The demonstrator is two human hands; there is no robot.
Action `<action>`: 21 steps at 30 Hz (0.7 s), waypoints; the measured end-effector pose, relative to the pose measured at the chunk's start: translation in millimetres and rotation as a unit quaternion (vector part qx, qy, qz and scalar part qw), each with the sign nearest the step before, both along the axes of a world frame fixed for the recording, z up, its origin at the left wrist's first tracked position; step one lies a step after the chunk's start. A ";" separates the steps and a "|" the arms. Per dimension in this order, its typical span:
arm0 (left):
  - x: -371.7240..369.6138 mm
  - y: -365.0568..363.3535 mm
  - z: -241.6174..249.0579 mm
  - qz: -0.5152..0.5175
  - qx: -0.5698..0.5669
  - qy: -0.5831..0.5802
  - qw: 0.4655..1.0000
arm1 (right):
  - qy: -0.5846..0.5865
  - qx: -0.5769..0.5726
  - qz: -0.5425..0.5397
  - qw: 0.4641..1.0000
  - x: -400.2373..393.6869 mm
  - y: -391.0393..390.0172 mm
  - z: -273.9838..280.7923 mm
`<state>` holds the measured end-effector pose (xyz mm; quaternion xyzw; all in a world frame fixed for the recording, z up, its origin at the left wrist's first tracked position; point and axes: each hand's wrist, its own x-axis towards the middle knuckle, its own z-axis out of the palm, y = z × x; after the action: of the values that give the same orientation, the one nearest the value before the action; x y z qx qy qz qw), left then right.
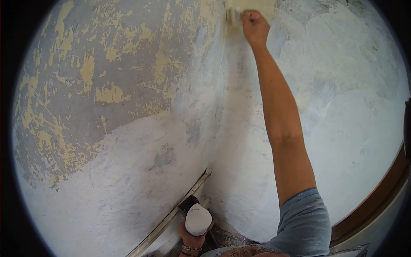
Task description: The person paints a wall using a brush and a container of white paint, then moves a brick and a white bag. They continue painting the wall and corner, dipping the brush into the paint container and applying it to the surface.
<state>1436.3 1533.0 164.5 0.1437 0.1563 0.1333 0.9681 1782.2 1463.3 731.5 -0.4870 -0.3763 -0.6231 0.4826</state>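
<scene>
High up near the corner of the walls, my right hand point(256, 30) is closed round the handle of a brush point(234, 17), whose head is against the wall point(338, 111). The right arm is stretched out far. Low in the view, my left hand point(192, 236) holds a round container point(198, 219) with a white top surface from below and the side. Its fingers are partly hidden by the container. A bracelet sits on the left wrist.
The left wall point(124, 64) has grey and yellow peeling patches above white coating. A narrow ledge point(171, 214) runs diagonally beside the container, with a dark box-like object point(187, 203) next to it. A brown curved edge point(376, 205) lies at the lower right.
</scene>
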 end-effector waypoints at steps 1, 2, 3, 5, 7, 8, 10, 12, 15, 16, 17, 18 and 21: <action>0.3 -0.2 2.5 0.004 0.004 0.003 1.000 | -0.006 -0.007 -0.012 1.000 10.3 4.3 -19.4; 0.0 -0.5 3.6 0.007 0.008 0.007 1.000 | -0.012 -0.014 -0.026 0.999 18.9 5.6 -40.4; -0.4 -1.2 2.7 0.003 0.004 0.006 1.000 | 0.028 -0.028 -0.032 0.999 17.2 4.5 -65.5; 0.5 -0.1 1.2 -0.002 -0.003 0.001 1.000 | 0.078 -0.063 -0.039 0.994 9.5 -1.3 -122.4; -1.9 0.0 4.9 -0.014 0.010 0.006 1.000 | 0.112 -0.139 -0.038 0.983 -11.6 -12.3 -173.7; -3.4 0.8 6.0 -0.018 0.017 0.009 1.000 | 0.133 -0.191 -0.034 0.972 -22.6 -17.9 -186.7; -1.8 2.1 0.9 -0.016 0.012 -0.008 1.000 | 0.157 -0.235 -0.047 0.958 -25.8 -23.1 -181.2; -2.7 1.5 -2.2 -0.015 0.011 -0.011 1.000 | 0.165 -0.243 -0.057 0.954 -25.6 -25.6 -164.9; -2.3 -1.0 2.6 -0.012 0.014 -0.011 1.000 | 0.125 -0.155 -0.080 0.977 -9.8 -15.3 -94.5; -2.0 -2.0 4.8 -0.012 0.014 -0.018 1.000 | 0.070 -0.131 -0.082 0.985 -4.8 -13.6 -71.3; -3.2 -3.1 6.5 -0.012 0.014 -0.022 1.000 | 0.028 -0.100 -0.040 0.994 -5.5 -11.2 -52.6; -5.3 -4.0 7.6 -0.010 0.017 -0.015 1.000 | -0.030 -0.069 -0.034 0.997 -9.0 -9.3 -31.7; -6.1 -5.8 12.3 0.002 0.026 0.000 1.000 | -0.044 -0.043 0.042 0.997 -5.0 0.7 -33.6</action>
<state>1430.2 1527.2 176.7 0.1683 0.1535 0.1395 0.9637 1777.2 1464.1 697.8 -0.4638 -0.4436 -0.6062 0.4697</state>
